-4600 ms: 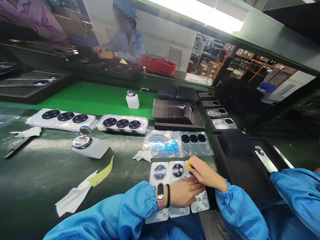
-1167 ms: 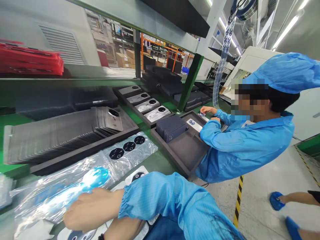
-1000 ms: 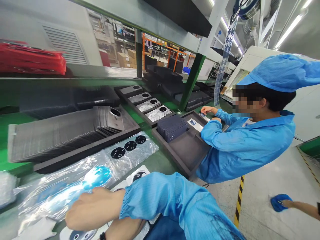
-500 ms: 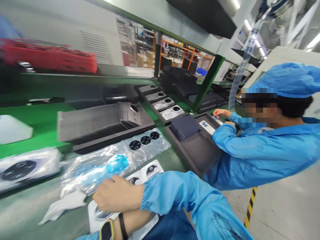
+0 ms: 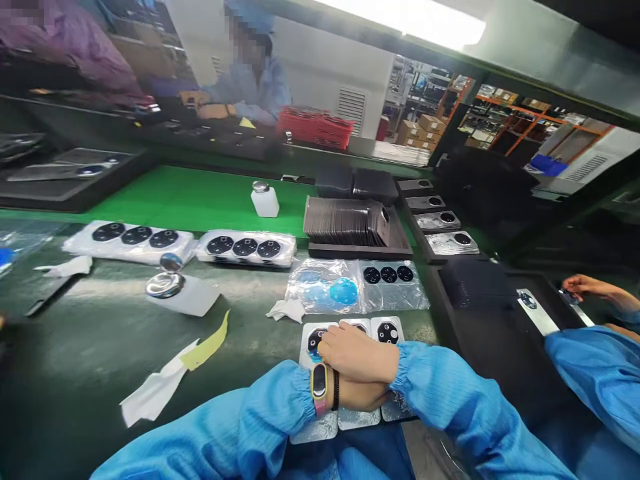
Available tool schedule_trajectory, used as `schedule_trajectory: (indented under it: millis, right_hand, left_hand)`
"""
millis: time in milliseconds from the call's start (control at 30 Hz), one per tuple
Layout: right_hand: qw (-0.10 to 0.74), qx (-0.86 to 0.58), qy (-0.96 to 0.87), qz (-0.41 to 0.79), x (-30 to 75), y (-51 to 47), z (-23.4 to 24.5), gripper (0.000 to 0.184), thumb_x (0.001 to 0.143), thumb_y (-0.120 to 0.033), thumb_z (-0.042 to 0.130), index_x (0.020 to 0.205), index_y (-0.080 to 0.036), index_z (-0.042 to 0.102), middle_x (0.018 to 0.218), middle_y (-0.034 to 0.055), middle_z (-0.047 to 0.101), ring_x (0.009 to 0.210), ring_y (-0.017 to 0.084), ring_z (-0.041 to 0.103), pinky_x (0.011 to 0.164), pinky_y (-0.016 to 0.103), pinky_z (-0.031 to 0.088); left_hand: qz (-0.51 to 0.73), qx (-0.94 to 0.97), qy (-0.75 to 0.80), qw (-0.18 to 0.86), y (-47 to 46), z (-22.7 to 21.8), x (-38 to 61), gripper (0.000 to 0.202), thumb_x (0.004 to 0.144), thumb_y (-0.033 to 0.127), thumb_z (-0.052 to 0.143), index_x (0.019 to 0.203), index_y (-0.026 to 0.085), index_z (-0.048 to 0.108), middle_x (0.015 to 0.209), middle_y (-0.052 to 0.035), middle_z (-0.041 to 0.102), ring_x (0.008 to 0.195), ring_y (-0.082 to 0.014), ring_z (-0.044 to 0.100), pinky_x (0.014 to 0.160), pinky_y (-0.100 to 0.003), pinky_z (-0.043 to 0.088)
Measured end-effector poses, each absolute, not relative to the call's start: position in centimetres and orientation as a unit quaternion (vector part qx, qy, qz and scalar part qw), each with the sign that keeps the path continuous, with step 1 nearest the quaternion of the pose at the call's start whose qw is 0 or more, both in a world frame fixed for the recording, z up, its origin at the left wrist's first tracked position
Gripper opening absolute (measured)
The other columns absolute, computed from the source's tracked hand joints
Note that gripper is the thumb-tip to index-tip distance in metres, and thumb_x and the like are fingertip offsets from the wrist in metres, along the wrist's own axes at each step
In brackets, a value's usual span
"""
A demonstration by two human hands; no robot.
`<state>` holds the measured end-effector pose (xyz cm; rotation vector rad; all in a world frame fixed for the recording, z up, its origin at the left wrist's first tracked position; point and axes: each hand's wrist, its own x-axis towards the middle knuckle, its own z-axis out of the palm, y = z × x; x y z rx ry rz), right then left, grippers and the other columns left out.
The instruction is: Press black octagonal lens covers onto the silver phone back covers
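Observation:
Three silver phone back covers with dark round camera areas lie side by side in front of me, among them the right-hand cover (image 5: 389, 331). My right hand (image 5: 353, 350) reaches leftward across my left wrist. Its fingers are bent together by the camera area of the left-hand cover (image 5: 314, 427), where a small bit of blue shows at the fingertips. What they hold is too small to name. My left hand (image 5: 364, 396), below a wrist with a yellow-rimmed watch (image 5: 319, 381), rests over the covers under my right wrist. Its fingers are hidden.
Beyond the covers lie a plastic bag (image 5: 325, 303) with blue contents and a crumpled white wipe (image 5: 287, 310). Wrapped cover stacks (image 5: 245, 250), a pump bottle (image 5: 265, 201) and a tray of covers (image 5: 345, 223) stand farther back. A co-worker's hand (image 5: 583, 287) works at right.
My view has swung left and steadied, bringing more of the bench, the bottles and people across it into sight. My right hand still lies crossed over my left wrist.

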<state>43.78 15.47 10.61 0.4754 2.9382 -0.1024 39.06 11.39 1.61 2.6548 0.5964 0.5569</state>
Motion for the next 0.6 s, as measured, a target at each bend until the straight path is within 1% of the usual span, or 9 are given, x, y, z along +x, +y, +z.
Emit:
schedule_trajectory:
  millis: [67,133,233,333,400,467,533,600]
  right_hand:
    - [0.063,0.149,0.986,-0.045,44.9,15.6,10.5,0.009,0.085,-0.010,0.054,0.083,-0.014,0.061,0.079,0.0091,0.066,0.076,0.022,0.056,0.064,0.033,0.043]
    - [0.033,0.167,0.982,-0.085,46.0,15.8,10.6,0.011,0.083,-0.008,0.056,0.077,-0.017,0.058,0.077,0.0072,0.064,0.073,0.021,0.054,0.064,0.032,0.043]
    - [-0.003,0.221,0.964,-0.149,47.5,16.8,11.0,0.015,0.083,-0.008,0.054,0.073,-0.020,0.052,0.076,0.0033,0.060,0.070,0.018,0.052,0.064,0.029,0.044]
    - [-0.037,0.334,0.926,-0.171,48.3,18.6,11.5,0.015,0.089,-0.010,0.047,0.078,-0.020,0.051,0.079,0.0015,0.059,0.070,0.015,0.052,0.065,0.026,0.044]
    - [-0.054,0.406,0.896,-0.169,48.1,20.0,11.6,0.016,0.090,-0.009,0.044,0.079,-0.019,0.051,0.079,0.0021,0.059,0.071,0.015,0.053,0.066,0.026,0.044]
    - [-0.062,0.445,0.880,-0.154,47.5,21.3,11.3,0.017,0.090,-0.008,0.044,0.080,-0.018,0.053,0.081,0.0044,0.061,0.075,0.017,0.054,0.069,0.028,0.045]
    - [-0.069,0.476,0.866,-0.139,46.5,22.4,10.7,0.016,0.089,-0.008,0.045,0.080,-0.017,0.055,0.085,0.0079,0.062,0.082,0.021,0.055,0.075,0.032,0.045]
    - [-0.075,0.503,0.852,-0.125,45.6,23.2,10.1,0.017,0.087,-0.006,0.046,0.080,-0.017,0.057,0.089,0.0116,0.064,0.088,0.024,0.055,0.078,0.036,0.044]
  left_hand:
    - [0.187,0.951,0.179,0.172,11.6,1.8,39.0,0.025,0.091,0.032,0.056,0.111,0.017,0.061,0.111,-0.0084,0.066,0.096,-0.0208,0.064,0.084,-0.039,0.053]
    - [0.187,0.956,0.158,0.161,11.8,2.4,38.9,0.030,0.090,0.025,0.054,0.116,0.014,0.059,0.111,-0.0111,0.068,0.101,-0.0234,0.064,0.086,-0.037,0.052]
    - [0.197,0.959,0.140,0.145,12.2,3.4,38.8,0.039,0.087,0.021,0.050,0.124,0.010,0.055,0.121,-0.0146,0.065,0.114,-0.0254,0.059,0.097,-0.035,0.047]
    - [0.202,0.964,0.113,0.128,12.6,3.8,38.7,0.040,0.087,0.021,0.050,0.124,0.004,0.054,0.124,-0.0161,0.063,0.120,-0.0240,0.055,0.105,-0.034,0.039]
    - [0.205,0.967,0.100,0.115,12.8,3.8,38.7,0.041,0.087,0.021,0.049,0.123,0.003,0.054,0.124,-0.0171,0.063,0.122,-0.0236,0.054,0.107,-0.034,0.037]
    - [0.209,0.968,0.094,0.102,13.0,3.6,38.7,0.041,0.088,0.021,0.048,0.123,0.002,0.053,0.123,-0.0175,0.063,0.122,-0.0237,0.053,0.107,-0.035,0.036]
    - [0.214,0.969,0.093,0.087,13.0,3.4,38.8,0.038,0.088,0.022,0.049,0.120,0.003,0.056,0.117,-0.0170,0.066,0.117,-0.0243,0.056,0.106,-0.036,0.038]
    - [0.218,0.969,0.088,0.071,13.1,3.3,38.9,0.031,0.088,0.023,0.049,0.110,0.006,0.061,0.108,-0.0156,0.070,0.108,-0.0243,0.061,0.103,-0.035,0.040]
